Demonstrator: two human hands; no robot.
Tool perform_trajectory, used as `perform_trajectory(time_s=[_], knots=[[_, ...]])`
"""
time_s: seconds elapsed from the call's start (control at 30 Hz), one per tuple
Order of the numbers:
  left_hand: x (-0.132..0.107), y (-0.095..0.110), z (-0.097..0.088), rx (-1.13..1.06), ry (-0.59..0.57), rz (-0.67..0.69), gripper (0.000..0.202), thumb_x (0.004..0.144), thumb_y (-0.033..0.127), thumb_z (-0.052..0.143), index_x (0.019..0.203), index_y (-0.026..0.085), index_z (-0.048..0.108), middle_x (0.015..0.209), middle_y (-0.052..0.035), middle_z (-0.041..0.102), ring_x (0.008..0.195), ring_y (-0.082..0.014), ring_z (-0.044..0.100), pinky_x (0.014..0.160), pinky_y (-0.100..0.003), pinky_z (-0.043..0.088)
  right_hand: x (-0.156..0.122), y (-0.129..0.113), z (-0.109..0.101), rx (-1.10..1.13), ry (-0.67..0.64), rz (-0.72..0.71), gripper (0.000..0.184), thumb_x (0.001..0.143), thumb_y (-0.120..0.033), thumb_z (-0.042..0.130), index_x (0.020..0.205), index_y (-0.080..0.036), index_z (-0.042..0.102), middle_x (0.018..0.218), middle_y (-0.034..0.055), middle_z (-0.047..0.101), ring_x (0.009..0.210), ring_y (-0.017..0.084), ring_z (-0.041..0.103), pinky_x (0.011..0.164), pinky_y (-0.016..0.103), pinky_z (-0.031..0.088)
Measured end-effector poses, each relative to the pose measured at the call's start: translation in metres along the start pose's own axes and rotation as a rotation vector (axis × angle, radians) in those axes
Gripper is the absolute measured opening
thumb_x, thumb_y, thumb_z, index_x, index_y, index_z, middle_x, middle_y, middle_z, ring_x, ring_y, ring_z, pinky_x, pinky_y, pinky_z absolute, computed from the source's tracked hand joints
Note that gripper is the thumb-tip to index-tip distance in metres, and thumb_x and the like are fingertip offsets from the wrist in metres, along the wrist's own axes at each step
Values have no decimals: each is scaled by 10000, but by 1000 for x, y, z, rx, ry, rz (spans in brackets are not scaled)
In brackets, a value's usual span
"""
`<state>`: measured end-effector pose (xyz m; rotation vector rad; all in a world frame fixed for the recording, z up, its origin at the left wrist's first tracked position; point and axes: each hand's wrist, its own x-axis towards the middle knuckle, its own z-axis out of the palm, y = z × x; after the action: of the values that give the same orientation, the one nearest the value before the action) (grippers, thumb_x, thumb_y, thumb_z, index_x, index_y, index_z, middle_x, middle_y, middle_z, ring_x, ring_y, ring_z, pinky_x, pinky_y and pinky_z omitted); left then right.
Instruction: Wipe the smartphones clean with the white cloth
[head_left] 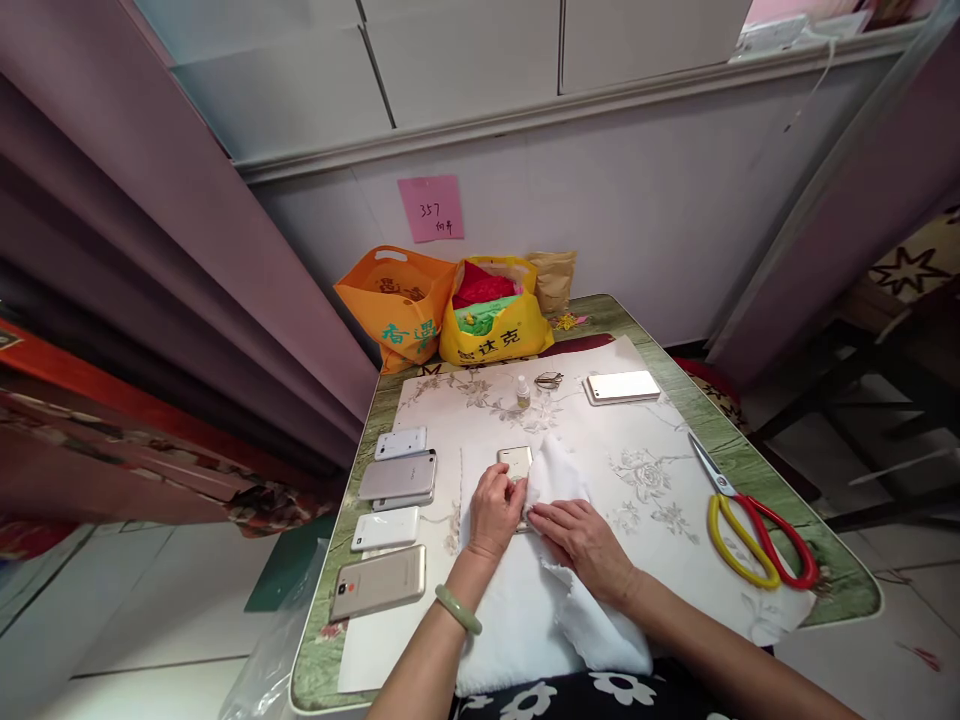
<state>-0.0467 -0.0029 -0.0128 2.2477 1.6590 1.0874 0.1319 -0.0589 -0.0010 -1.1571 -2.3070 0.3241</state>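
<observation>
A gold phone [516, 462] lies face down on a white cloth [525, 610] in the middle of the table. My left hand [493, 510], with a green bangle on the wrist, grips the phone's lower end, fingers curled over it. My right hand [581, 535] presses a fold of the white cloth against the phone's right side, fingers close together.
Several phones [396, 478] lie in a column at the left of the table [750, 460], another phone [622, 386] at the back right. A small bottle [523, 392], red and yellow scissors [750, 530], and orange [397, 305] and yellow bags [491, 315] stand around.
</observation>
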Motion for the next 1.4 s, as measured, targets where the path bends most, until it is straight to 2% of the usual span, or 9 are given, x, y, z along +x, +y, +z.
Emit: perform_trajectory(time_s=[0.13,0.27,0.4,0.53,0.83,0.93,1.13,1.27,1.4], knots=[[-5,-7,7,29,54,60,229,912,238,548,685,210,534,984,-97,675,939,-209,645,859,-367,532,0,5,5,-134,-8,85,373,992,-243,464,1350,-294,558,1332,24,625,1207,228,548,1061,435,332],[-4,-4,6,44,66,87,183,918,216,532,736,207,531,965,-97,661,947,-207,627,867,-355,527,29,20,7,-191,-51,121,384,991,-255,447,1356,-299,558,1364,3,601,1367,255,403,1173,494,136],[-2,2,1,32,60,66,231,933,226,506,703,216,493,802,-53,595,805,-185,600,760,-317,519,71,36,5,-146,-167,37,405,974,-227,437,1344,-326,568,1345,-15,616,1422,256,323,1189,538,20],[-3,4,-3,36,57,44,252,941,260,510,693,217,498,789,-45,573,783,-176,588,747,-304,505,95,48,1,-48,-304,-97,464,946,-212,455,1372,-378,529,1358,-33,603,1429,259,314,1177,583,21],[-4,3,-6,47,-1,41,234,945,294,515,725,219,493,746,-22,539,723,-165,547,685,-277,462,30,29,-11,-142,-128,29,499,951,-144,404,1418,-299,483,1408,3,561,1450,275,267,1168,617,-14],[-3,6,-8,49,-20,26,194,939,246,501,746,222,498,754,-23,545,732,-166,550,682,-277,451,28,27,-16,-69,-105,30,483,908,-107,436,1324,-309,574,1313,-2,636,1390,269,372,1167,612,58],[-3,7,-9,58,-10,60,206,924,226,512,720,221,485,752,-30,552,761,-175,545,692,-281,449,71,48,-4,134,24,215,309,937,-205,420,1094,-226,686,1155,58,686,993,182,650,883,346,507],[-3,6,-8,75,-30,39,227,930,233,500,704,225,478,746,-31,549,756,-178,543,699,-293,453,77,58,7,128,59,278,307,938,-171,403,1034,-208,692,1022,51,705,847,164,665,771,300,531],[-4,4,-6,85,-39,37,202,927,225,497,725,225,498,774,-38,567,784,-182,566,721,-298,469,72,56,8,-16,-39,-22,296,951,-203,485,1170,-262,675,1214,51,684,1145,197,594,994,368,440]])
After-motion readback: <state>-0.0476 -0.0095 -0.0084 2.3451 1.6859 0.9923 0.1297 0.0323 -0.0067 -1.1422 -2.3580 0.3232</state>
